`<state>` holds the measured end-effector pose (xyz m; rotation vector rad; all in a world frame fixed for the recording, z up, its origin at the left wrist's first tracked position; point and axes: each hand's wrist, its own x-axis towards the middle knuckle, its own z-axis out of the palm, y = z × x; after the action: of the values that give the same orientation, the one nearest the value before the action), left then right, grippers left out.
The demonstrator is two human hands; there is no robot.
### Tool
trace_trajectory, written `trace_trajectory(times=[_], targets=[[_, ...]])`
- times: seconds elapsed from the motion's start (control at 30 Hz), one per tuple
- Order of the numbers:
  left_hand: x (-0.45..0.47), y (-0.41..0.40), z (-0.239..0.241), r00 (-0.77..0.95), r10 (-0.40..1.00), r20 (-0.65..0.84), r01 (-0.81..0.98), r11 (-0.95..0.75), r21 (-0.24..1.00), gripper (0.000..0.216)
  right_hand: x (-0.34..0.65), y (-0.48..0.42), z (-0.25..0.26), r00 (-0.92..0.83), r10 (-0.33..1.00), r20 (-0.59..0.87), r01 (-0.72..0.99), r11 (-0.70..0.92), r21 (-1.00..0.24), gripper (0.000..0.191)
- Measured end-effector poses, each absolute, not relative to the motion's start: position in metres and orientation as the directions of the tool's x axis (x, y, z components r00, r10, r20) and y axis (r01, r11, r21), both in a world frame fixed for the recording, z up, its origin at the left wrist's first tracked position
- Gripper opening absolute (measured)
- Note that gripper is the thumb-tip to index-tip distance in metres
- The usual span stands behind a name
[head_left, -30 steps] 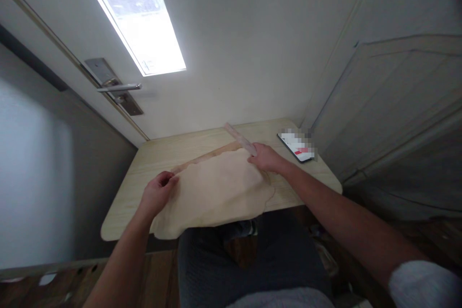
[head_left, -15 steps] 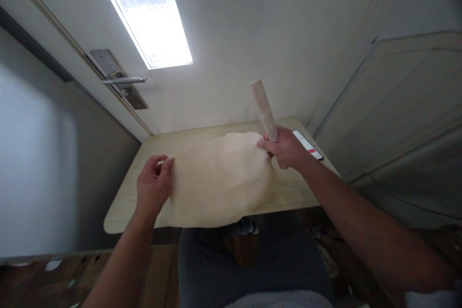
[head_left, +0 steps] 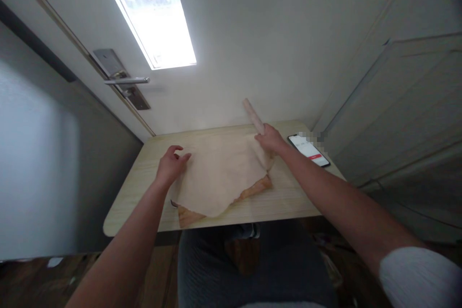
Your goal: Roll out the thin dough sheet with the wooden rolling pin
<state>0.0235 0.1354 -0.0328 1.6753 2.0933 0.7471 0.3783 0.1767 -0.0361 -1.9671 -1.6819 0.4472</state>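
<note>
My right hand grips pale stick at right of beige sheet; my left hand half-curled at its left edge, can't tell if pinching. Sheet mid-table, brown piece showing near side.

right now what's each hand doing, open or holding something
Left hand: loosely curled at the pale sheet's left edge; can't tell if it grips.
Right hand: closed, holding the pale stick.

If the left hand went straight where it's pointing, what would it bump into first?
Probably the pale sheet, right beside the left hand. Its height isn't clear, so it might pass over and meet the door.
</note>
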Motion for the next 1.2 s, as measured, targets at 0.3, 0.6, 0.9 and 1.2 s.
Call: trace_trajectory(times=[0.3,0.6,0.9,1.2], targets=[[-0.005,0.071,-0.038,-0.136,0.987,-0.087,0.687,0.157,0.710,0.050,0.394,0.167,-0.051,0.104,0.991,-0.080,0.856,-0.130,-0.500,0.026],[0.013,0.071,-0.032,-0.202,0.974,0.101,0.547,0.027,0.837,0.032,0.409,0.175,-0.030,0.193,0.981,0.029,0.799,-0.140,-0.585,0.024],[0.063,0.050,-0.052,-0.101,0.994,-0.035,0.496,0.080,0.864,0.030,0.445,0.189,-0.019,0.284,0.956,0.072,0.888,-0.234,-0.395,0.037],[0.057,0.030,-0.046,0.026,0.999,0.024,0.697,-0.036,0.716,0.025,0.426,0.179,-0.028,0.174,0.979,0.111,0.962,-0.144,-0.232,0.031]])
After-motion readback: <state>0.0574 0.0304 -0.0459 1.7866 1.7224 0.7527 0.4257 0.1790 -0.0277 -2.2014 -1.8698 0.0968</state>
